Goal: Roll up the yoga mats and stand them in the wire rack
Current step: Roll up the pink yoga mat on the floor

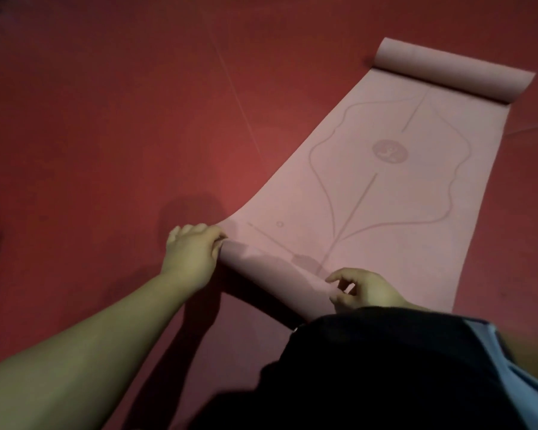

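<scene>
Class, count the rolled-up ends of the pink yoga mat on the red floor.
2 on the pink printed yoga mat: the near roll lies at the left hand and right hand; the far roll curls at top right.

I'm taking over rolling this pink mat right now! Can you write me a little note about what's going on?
Hands: the left hand grips the left end of the roll. The right hand has its fingers curled on the roll, nearer its right end.
Things: the pink yoga mat lies mostly flat on the red floor. Its far end is curled up.
Done: a small roll is started at the near end.
Left: roll the mat all the way to the far end, then stand it in the wire rack, which is not in view.
</scene>
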Tool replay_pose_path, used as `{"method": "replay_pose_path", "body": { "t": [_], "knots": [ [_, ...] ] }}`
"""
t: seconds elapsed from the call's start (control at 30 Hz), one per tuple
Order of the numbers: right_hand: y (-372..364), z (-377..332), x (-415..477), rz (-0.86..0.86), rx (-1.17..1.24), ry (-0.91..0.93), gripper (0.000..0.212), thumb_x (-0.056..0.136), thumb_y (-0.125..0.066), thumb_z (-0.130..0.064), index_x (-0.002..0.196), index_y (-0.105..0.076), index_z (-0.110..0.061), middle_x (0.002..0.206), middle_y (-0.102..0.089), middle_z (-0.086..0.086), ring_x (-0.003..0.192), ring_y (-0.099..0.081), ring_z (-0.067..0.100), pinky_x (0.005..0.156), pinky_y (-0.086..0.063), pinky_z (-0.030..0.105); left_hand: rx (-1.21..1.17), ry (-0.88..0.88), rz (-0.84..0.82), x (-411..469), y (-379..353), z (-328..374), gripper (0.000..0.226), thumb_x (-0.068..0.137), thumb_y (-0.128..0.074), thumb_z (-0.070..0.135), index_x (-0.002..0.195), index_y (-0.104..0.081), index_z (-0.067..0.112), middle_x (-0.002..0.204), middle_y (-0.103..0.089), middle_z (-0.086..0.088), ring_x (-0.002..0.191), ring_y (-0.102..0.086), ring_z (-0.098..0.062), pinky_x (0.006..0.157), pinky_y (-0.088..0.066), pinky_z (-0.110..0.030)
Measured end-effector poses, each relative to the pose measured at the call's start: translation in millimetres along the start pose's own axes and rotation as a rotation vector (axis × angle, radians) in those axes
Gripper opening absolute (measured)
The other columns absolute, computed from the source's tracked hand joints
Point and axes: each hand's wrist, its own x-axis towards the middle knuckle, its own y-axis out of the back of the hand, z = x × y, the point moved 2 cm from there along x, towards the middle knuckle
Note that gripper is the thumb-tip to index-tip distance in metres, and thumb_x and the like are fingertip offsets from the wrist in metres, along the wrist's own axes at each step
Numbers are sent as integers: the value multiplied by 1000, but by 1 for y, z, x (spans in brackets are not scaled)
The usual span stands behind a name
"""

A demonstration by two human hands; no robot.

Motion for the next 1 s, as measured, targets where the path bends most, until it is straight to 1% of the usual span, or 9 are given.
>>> {"method": "replay_pose_path", "body": {
  "t": [0.13, 0.27, 0.43, 0.5, 0.6, 0.73, 0.83, 0.9, 1.0],
  "knots": [
    [-19, 14, -4, 70, 117, -23, 33, 86, -76, -23, 94, -58, -50, 90, -67, -13, 69, -65, 2, 69, -44, 7, 57, -18, -79, 4, -22, 18, 27, 90, -67, 21, 114, -70, 33, 118, -63, 4, 127, -47, -29, 114, -22, -68],
    [-33, 26, -1, 101, 222, -16, 27, 87, -76, -23, 93, -63, -45, 87, -66, -13, 73, -61, 6, 72, -46, 17, 50, -84, -265, 9, -45, 36, 38, 94, -62, 36, 132, -62, 40, 153, -44, 3, 152, -17, -28, 118, -10, -67],
    [-41, 36, 0, 112, 209, 7, 23, 87, -77, -30, 96, -63, -47, 91, -65, -14, 81, -61, 3, 75, -44, 13, 67, -211, -435, 6, -68, 49, 47, 98, -53, 44, 145, -48, 44, 161, -31, 3, 154, -11, -22, 121, -6, -63],
    [-47, 41, 0, 86, 191, 16, 20, 87, -76, -33, 99, -66, -46, 93, -65, -14, 82, -62, 3, 79, -46, 19, 61, -241, -472, 2, -76, 49, 47, 99, -52, 43, 146, -47, 44, 161, -31, 5, 154, -12, -21, 121, -6, -63],
    [-57, 44, -1, 34, 152, 58, 18, 87, -76, -36, 104, -72, -37, 95, -66, -13, 84, -60, -1, 78, -44, 14, 57, -266, -519, -4, -84, 48, 46, 99, -51, 38, 145, -48, 42, 158, -35, 7, 154, -13, -21, 121, -5, -63],
    [-64, 46, -7, -63, 102, 143, 35, 84, -80, -39, 118, -73, -30, 99, -60, -14, 83, -58, -5, 78, -40, 5, 82, -288, -576, -11, -89, 42, 47, 99, -49, 36, 146, -47, 40, 157, -38, 6, 153, -16, -21, 120, -6, -64],
    [-65, 44, -9, -165, 92, 132, 49, 80, -80, -50, 125, -69, -34, 100, -56, -16, 85, -56, -6, 80, -39, 4, 96, -284, -624, -13, -91, 40, 47, 100, -47, 35, 147, -46, 40, 155, -39, 8, 153, -16, -20, 121, -5, -62],
    [-67, 45, -7, -170, 72, 140, 52, 79, -73, -57, 126, -70, -34, 97, -56, -12, 87, -56, -3, 84, -42, 9, 95, -287, -638, -15, -91, 38, 46, 101, -46, 35, 146, -46, 39, 152, -39, 10, 151, -17, -18, 121, -5, -61],
    [-72, 46, -4, -171, -43, 145, 57, 78, -49, -58, 117, -75, -26, 94, -56, -6, 93, -56, 14, 89, -48, 29, 107, -292, -660, -18, -91, 35, 47, 100, -47, 42, 147, -45, 40, 150, -40, 12, 148, -18, -15, 120, -6, -62]
  ]
}}
